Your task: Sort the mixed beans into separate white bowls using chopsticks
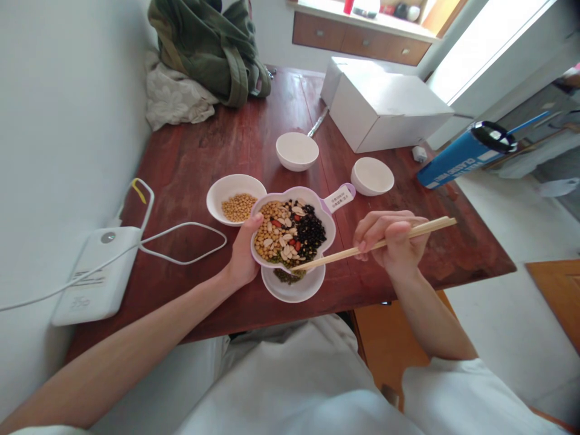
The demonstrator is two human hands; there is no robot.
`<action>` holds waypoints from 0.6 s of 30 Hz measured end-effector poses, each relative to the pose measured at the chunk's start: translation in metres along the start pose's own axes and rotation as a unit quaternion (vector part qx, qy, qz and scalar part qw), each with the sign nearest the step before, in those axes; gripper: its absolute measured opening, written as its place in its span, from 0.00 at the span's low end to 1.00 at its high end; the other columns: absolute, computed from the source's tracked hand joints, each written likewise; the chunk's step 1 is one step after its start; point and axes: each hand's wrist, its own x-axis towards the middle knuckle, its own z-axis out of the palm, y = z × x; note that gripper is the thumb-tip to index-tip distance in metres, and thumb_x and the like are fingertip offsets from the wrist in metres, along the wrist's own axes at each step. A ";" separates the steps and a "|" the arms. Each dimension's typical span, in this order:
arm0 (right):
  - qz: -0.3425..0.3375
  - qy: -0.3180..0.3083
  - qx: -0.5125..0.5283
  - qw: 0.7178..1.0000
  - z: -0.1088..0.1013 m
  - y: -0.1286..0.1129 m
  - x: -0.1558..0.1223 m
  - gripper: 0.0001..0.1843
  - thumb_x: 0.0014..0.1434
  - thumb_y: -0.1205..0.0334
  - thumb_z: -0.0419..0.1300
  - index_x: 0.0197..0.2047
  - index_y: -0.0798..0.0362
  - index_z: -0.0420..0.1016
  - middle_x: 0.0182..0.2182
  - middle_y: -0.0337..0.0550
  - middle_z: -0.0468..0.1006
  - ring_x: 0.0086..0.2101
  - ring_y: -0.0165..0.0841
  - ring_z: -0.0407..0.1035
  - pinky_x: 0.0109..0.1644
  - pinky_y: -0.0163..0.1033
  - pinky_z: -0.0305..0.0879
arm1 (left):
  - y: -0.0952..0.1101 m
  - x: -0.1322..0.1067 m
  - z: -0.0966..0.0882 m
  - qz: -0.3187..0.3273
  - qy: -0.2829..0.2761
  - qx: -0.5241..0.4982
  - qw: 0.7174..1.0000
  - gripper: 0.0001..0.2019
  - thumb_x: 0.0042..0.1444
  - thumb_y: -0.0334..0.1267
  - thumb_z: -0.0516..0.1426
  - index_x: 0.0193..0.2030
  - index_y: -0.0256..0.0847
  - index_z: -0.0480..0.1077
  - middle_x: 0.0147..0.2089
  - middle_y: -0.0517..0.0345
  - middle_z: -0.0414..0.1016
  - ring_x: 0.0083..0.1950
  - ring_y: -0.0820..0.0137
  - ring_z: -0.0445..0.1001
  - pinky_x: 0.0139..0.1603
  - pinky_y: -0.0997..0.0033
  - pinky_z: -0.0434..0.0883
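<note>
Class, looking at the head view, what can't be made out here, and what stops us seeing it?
Head view:
- Underside of the flower-shaped dish: hidden by the left hand.
- Most of the white plate: hidden by the dish.
- Printed tag: writing too small to read.
- Windowsill items: cut off by the top edge.

On the bench [408, 266], a flower-shaped dish [329, 232] of mixed beans sits over a round plate [312, 289], with a bowl of soybeans [215, 202] just left of it. Behind stand a rear bowl [296, 151] and a right-hand bowl [372, 176]. Farther back lies a box [389, 112], with a bag [208, 51] at the far left corner, a bottle [466, 154] at the right, and a power bank [95, 275] along the left wall.
</note>
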 end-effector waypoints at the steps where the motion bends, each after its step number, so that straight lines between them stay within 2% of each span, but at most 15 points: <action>1: 0.002 0.009 0.002 1.000 0.000 -0.001 0.000 0.32 0.76 0.43 0.62 0.25 0.53 0.85 0.22 0.46 0.82 0.16 0.29 0.71 0.15 0.33 0.63 | 0.000 0.000 0.000 0.000 -0.002 -0.001 1.000 0.32 0.63 0.49 0.63 0.72 0.40 0.72 0.65 0.47 0.85 0.71 0.43 0.79 0.73 0.42 0.77; 8: 0.008 0.010 -0.008 1.000 -0.004 -0.002 0.002 0.33 0.74 0.40 0.63 0.23 0.53 0.83 0.22 0.46 0.82 0.17 0.30 0.71 0.15 0.33 0.64 | -0.001 0.002 -0.002 0.010 -0.009 -0.002 1.000 0.32 0.62 0.50 0.65 0.70 0.40 0.73 0.65 0.46 0.84 0.73 0.41 0.78 0.73 0.41 0.77; 11: -0.008 0.028 -0.002 1.000 -0.005 0.000 0.003 0.33 0.75 0.41 0.63 0.23 0.54 0.83 0.22 0.47 0.81 0.16 0.30 0.71 0.15 0.34 0.63 | -0.001 0.002 -0.001 0.009 -0.009 -0.006 1.000 0.32 0.61 0.49 0.65 0.70 0.41 0.73 0.66 0.46 0.84 0.73 0.41 0.78 0.74 0.41 0.77; 14: -0.032 0.032 -0.005 0.999 -0.005 0.003 0.003 0.33 0.75 0.43 0.63 0.24 0.55 0.84 0.22 0.47 0.82 0.17 0.30 0.71 0.16 0.35 0.62 | -0.001 0.001 -0.001 0.011 -0.009 -0.006 1.000 0.32 0.60 0.49 0.65 0.69 0.40 0.74 0.65 0.46 0.85 0.73 0.42 0.77 0.74 0.41 0.76; 18: -0.091 0.001 -0.006 0.996 -0.004 0.010 0.001 0.30 0.74 0.43 0.65 0.25 0.53 0.85 0.20 0.45 0.80 0.20 0.35 0.76 0.20 0.38 0.68 | -0.002 0.001 -0.002 0.019 -0.016 -0.005 1.000 0.31 0.60 0.51 0.66 0.68 0.40 0.75 0.65 0.46 0.85 0.74 0.41 0.77 0.75 0.41 0.75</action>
